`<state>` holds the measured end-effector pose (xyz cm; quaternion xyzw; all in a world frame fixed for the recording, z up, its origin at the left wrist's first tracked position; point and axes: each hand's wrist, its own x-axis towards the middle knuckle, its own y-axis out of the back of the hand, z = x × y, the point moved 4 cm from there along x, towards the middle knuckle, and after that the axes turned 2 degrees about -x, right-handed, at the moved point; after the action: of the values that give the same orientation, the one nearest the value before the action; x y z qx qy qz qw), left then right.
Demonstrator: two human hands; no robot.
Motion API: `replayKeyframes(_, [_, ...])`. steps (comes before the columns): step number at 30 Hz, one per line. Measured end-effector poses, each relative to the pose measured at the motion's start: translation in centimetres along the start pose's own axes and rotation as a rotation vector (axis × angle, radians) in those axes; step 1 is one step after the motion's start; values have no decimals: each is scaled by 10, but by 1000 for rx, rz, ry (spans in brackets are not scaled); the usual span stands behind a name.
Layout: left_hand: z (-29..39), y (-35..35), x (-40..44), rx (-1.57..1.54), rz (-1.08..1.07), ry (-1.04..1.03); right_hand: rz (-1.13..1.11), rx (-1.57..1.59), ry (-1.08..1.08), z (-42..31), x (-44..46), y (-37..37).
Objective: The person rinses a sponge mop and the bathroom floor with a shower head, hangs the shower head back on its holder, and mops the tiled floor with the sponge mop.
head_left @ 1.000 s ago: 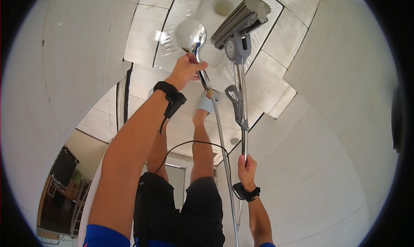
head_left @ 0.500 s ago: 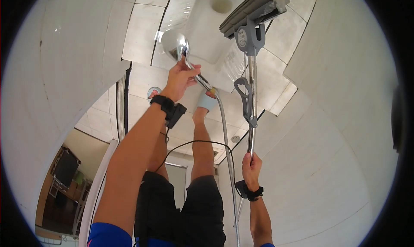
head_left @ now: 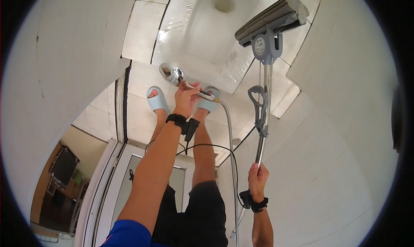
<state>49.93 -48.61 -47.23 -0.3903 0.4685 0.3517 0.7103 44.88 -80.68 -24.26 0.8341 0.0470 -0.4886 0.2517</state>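
Note:
My left hand (head_left: 186, 98) is closed round the handle of a chrome shower head (head_left: 173, 74), whose round head points to the upper left. From the handle's end a metal hose (head_left: 231, 143) curves down the view. My right hand (head_left: 258, 178) grips the metal pole of a sponge mop (head_left: 267, 48). The mop is raised head-up, its grey squeeze head and pale sponge at the upper right. A grey lever (head_left: 258, 106) is fixed partway along the pole. Both wrists wear black straps with a cable.
A white squat toilet (head_left: 202, 35) is set in the tiled floor ahead. My feet in light blue slippers (head_left: 158, 102) stand before it. A floor drain (head_left: 236, 141) lies near the right wall (head_left: 327, 160). A doorway (head_left: 82, 160) opens at lower left.
The shower head has come down and nearer to me, turning more level. The mop has shifted to the right, slightly lower, still in my right hand.

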Motion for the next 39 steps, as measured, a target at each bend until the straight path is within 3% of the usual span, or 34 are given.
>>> replayKeyframes(12, [31,29,15,-69,15,24,-4,10,-60,-7,-1,7])
replayKeyframes(25, [-49,11,57,-99,-13,129,58,-30,-109,-10,-16,-3])
replayKeyframes(30, [-58,-10,45,-182,26,144,80,11,-107,-10,-18,-10])
replayKeyframes(37, [-59,-38,11,-59,-94,144,66,19,-67,-5,-4,-14])
replayKeyframes(39, [-65,-35,0,8,-79,145,45,11,36,8,4,-10])
